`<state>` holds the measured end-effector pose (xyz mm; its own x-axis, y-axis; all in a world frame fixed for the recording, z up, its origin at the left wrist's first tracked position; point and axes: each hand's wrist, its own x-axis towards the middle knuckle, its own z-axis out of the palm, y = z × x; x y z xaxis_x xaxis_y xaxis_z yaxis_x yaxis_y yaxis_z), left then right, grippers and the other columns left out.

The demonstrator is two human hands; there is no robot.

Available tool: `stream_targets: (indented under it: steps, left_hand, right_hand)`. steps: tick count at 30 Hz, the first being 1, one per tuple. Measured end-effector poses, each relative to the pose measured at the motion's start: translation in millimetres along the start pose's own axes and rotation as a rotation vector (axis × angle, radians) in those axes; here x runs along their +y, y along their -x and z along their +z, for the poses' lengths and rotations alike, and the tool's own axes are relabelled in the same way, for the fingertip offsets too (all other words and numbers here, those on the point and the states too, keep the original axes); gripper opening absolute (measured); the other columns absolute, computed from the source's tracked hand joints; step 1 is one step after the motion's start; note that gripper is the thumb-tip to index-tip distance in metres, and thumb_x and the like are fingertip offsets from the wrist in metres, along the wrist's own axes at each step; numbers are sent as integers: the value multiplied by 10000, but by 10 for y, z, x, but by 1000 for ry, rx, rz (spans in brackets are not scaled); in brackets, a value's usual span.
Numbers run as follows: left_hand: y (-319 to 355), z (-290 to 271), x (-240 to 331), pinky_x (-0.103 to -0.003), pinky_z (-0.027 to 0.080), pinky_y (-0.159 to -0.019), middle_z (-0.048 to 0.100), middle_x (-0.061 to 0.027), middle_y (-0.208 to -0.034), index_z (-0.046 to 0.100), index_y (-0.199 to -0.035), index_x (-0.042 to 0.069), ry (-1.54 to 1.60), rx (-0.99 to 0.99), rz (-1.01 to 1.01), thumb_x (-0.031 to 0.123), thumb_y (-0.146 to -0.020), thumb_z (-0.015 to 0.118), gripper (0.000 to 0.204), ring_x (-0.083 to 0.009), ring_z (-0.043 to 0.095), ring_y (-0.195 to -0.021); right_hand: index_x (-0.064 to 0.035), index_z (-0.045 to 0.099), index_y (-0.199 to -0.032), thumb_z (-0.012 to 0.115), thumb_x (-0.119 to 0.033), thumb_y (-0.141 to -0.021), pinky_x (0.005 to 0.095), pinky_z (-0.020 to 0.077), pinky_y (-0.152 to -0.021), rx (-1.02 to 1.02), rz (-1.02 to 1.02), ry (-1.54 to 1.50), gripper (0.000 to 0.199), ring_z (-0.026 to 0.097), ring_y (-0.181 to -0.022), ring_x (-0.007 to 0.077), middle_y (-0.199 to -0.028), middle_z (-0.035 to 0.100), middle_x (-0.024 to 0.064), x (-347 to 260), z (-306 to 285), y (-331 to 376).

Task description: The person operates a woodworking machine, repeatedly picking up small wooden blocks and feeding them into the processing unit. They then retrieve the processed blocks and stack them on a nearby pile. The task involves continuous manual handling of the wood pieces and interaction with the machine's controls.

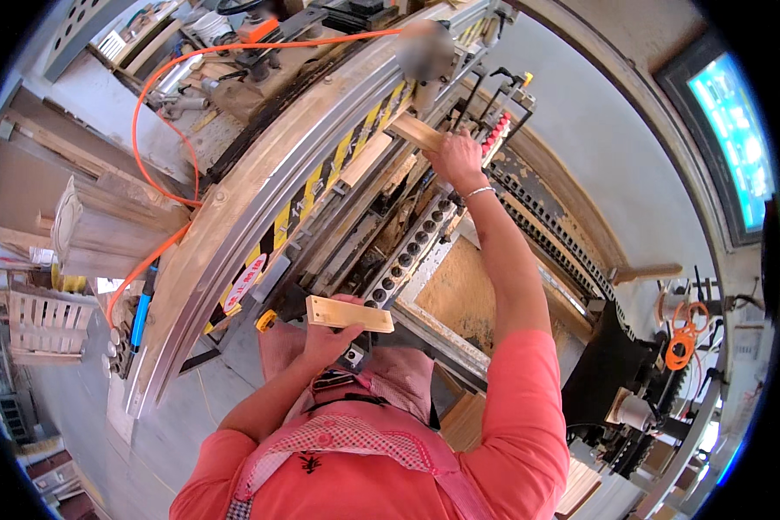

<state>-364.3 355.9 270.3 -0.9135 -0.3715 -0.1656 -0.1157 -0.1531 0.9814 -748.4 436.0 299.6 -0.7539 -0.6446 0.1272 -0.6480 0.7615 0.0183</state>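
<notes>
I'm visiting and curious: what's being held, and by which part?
Left hand: a pale wooden block, held around its middle. Right hand: a wooden strip, touched at its near end; grip unclear.

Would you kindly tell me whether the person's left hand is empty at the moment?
No, the left hand is holding a pale wooden block in front of the body.

Coral, black, yellow — and bright turquoise.
Coral across the short-sleeved fabric shirt [520, 390]; pink-and-white checks along the curved cloth apron band [364, 440]; pale yellow on the rectangular wooden block [347, 315]; light tan on the narrow wooden board [414, 131]; black-and-yellow diagonals down the long strip [310, 192]; orange on the thin flexible hose [133, 130] — turquoise and white over the rectangular screen [732, 130].
</notes>
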Motion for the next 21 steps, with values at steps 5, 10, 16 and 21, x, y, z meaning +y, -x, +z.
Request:
stream_targets:
  steps: [5, 10, 16, 21]
  left_hand:
    - [54, -22, 8, -310, 453, -900, 593, -106, -1120, 478, -1160, -1, -4, 0, 14, -61, -750, 629, 442, -150, 564, -1037]
    - [131, -31, 46, -317, 430, -934, 586, -115, -1137, 463, -1177, -1, 68, 11, -32, -62, -775, 584, 424, -154, 554, -1053]
    - [219, -41, 130, -370, 426, -968, 519, -161, -1255, 322, -1338, 10, 494, -79, -191, 151, -948, 442, 431, -250, 538, -1124]
    - [250, -68, 162, -422, 423, -979, 506, -179, -1266, 321, -1346, 19, 711, -152, -345, 228, -964, 436, 450, -318, 532, -1140]
  right_hand:
    - [-43, 638, -911, 614, -467, -800, 385, 505, -784, -87, 51, 17, 439, 584, -994, 269, -876, 673, 118, -120, -94, -116]
    - [-35, 618, -941, 584, -497, -822, 388, 506, -773, -78, 3, 54, 479, 570, -1010, 256, -905, 666, 111, -177, -96, -92]
    - [-9, 619, -967, 571, -512, -819, 385, 505, -760, -61, -29, 87, 526, 568, -1002, 277, -948, 642, 147, -68, 72, -122]
    - [-22, 619, -972, 583, -488, -818, 392, 502, -777, -30, -57, 93, 492, 571, -1005, 283, -937, 654, 124, -119, 20, -111]
